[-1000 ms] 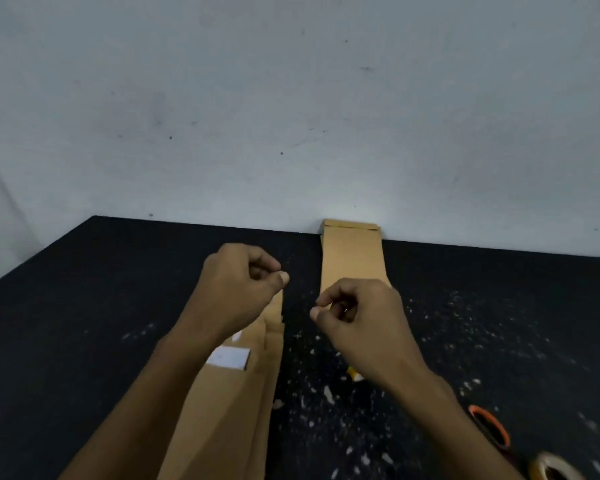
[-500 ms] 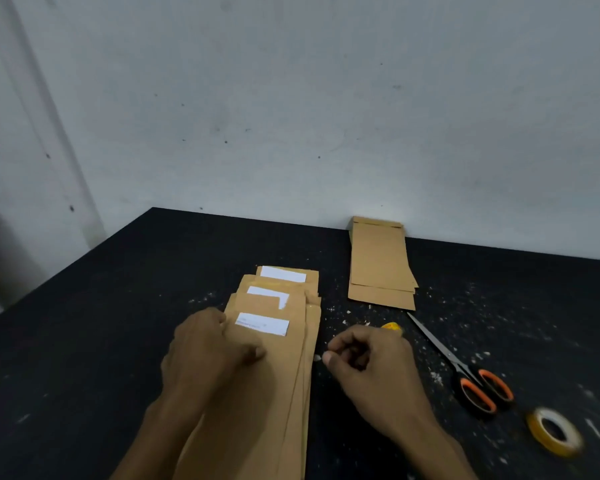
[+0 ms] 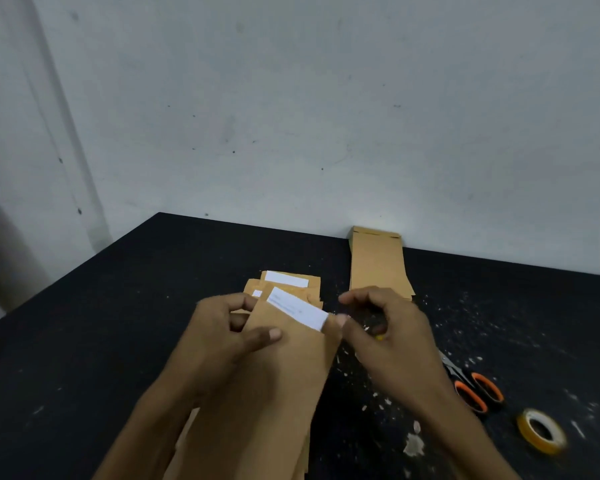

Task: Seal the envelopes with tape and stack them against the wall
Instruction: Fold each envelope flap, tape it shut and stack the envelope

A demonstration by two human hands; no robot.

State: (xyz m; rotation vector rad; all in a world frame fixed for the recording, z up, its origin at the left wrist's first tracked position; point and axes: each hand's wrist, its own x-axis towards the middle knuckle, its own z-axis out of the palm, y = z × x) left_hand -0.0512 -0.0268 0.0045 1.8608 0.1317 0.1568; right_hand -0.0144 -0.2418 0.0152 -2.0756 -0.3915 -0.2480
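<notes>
Pale grey wall [image 3: 326, 116], scuffed and speckled, behind a black table [image 3: 101, 323] flecked with white scraps.

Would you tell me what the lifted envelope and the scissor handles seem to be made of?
Lifted envelope: matte brown kraft paper, judging by its dull tan face; a white sheet shows at its mouth. Scissor handles: probably plastic, smooth bright orange loops.

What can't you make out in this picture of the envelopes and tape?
- Head view: print on the white slip is too small to read.
- Pile of envelopes: count hidden by the left hand and the lifted envelope.
- Scissors: blades covered by the right hand.
- Tape roll: blurred.
</notes>
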